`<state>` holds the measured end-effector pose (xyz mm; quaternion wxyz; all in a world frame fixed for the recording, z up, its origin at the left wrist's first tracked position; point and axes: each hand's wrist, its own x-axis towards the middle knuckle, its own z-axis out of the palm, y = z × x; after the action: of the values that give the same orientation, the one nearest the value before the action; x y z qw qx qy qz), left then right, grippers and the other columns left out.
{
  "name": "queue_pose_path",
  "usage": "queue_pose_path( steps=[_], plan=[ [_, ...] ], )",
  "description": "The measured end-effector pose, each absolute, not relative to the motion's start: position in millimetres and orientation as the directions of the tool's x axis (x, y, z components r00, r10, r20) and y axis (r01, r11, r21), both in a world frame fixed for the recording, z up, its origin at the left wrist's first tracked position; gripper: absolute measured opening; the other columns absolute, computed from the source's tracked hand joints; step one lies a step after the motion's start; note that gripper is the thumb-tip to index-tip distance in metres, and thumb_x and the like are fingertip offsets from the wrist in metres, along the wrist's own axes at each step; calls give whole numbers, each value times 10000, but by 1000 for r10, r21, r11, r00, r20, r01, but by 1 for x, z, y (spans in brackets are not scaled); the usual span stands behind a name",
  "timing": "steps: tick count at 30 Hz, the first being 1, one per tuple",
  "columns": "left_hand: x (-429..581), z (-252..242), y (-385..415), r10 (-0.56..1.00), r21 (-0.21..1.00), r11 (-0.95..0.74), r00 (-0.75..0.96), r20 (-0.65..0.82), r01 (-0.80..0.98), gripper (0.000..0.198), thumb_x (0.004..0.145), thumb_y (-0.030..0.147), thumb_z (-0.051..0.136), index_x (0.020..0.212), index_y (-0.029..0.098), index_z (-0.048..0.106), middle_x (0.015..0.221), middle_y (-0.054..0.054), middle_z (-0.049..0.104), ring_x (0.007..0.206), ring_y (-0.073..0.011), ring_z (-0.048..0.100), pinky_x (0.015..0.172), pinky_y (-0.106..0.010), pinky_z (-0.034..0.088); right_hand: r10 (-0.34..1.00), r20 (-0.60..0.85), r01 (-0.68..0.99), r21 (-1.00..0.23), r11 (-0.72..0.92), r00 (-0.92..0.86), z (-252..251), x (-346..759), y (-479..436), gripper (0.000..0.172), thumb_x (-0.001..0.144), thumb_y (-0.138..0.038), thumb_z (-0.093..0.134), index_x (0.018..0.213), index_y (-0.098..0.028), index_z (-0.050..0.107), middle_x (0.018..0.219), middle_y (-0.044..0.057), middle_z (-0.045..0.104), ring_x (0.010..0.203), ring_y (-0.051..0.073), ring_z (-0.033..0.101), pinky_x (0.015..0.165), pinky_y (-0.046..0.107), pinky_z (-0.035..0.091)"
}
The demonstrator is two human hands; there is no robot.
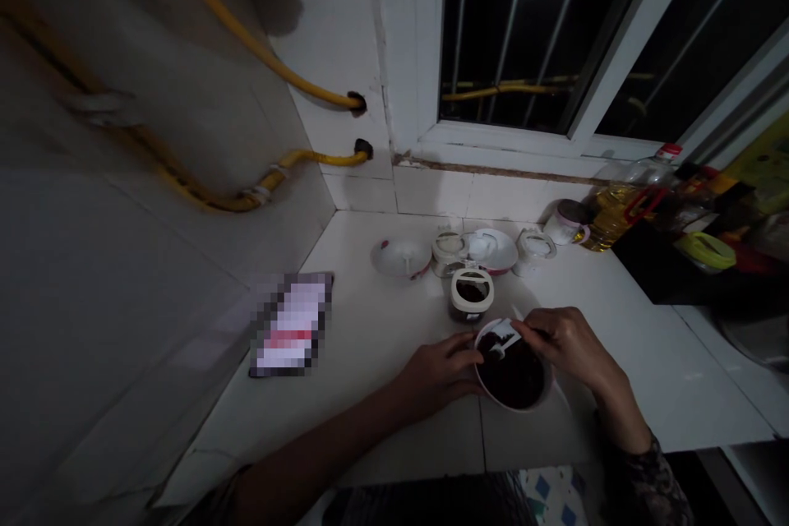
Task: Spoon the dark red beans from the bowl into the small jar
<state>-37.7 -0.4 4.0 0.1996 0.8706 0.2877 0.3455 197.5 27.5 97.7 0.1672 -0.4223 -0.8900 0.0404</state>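
Spanning the lower frame, the white counter [382, 411] carries a bowl [546, 394] of dark contents near its front edge. The left hand [440, 370] lies with curled fingers against the bowl's left rim. The right hand [570, 341] pinches a small white spoon [502, 339] over the bowl's far rim. Just behind the bowl stands an open jar [472, 296], dark inside.
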Motion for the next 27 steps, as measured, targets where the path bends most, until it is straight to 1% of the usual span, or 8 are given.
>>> queue_pose_path(
  steps=[2,4,6,10,15,19,22,27],
  plan=[
    [-38,3,0,646,543,-749,600,472,380,327,897,466,530,1097,209,557,1256,-115,559,1113,-205,604,872,-297,535,801,251,747,-290,598,-544,98,200,35,493,955,-424,394,574,-165,570,503,2,540,459,92,460,502,223,286],
    [-38,2,0,651,534,-747,600,466,396,323,897,464,532,1098,212,554,1254,-115,561,1119,-210,602,872,-302,535,825,236,764,-311,565,-514,97,201,42,515,945,-455,392,551,-163,550,491,-3,506,454,89,416,496,221,279],
    [-38,2,0,650,527,-750,596,472,401,330,894,469,532,1098,210,551,1251,-118,560,1111,-214,606,860,-303,539,830,189,760,-334,557,-525,94,199,46,530,943,-469,379,543,-160,538,493,-6,482,459,88,387,492,219,273],
    [-38,5,0,647,540,-749,600,471,383,323,900,465,525,1095,208,551,1256,-113,558,1105,-206,609,860,-299,538,817,66,706,-466,533,-573,83,193,47,522,933,-480,389,558,-151,542,502,-17,434,478,83,368,478,207,259],
    [-38,7,-1,646,539,-749,605,466,384,305,902,445,535,1086,203,557,1254,-117,559,1103,-211,612,856,-298,542,883,25,691,-613,383,-468,74,199,47,528,889,-530,441,528,-148,495,495,-32,372,487,78,320,471,202,259],
    [-39,5,0,646,536,-749,605,465,389,304,896,447,543,1085,209,552,1255,-117,557,1115,-215,606,861,-305,544,903,-27,636,-719,280,-428,69,206,48,530,869,-561,440,539,-150,488,503,-39,330,488,78,295,463,205,259],
    [-38,5,-1,635,540,-758,601,486,364,298,900,442,538,1093,215,543,1252,-112,560,1123,-208,600,874,-306,540,912,-50,618,-750,236,-408,67,205,47,525,848,-569,473,532,-150,481,503,-43,317,492,78,279,460,207,256],
    [-37,4,-2,636,528,-763,579,510,372,307,875,443,580,1097,234,539,1221,-100,579,1111,-200,611,866,-295,550,895,-71,589,-775,228,-440,64,203,44,507,830,-556,517,526,-151,489,499,-46,328,487,74,277,446,207,230]
  ],
)
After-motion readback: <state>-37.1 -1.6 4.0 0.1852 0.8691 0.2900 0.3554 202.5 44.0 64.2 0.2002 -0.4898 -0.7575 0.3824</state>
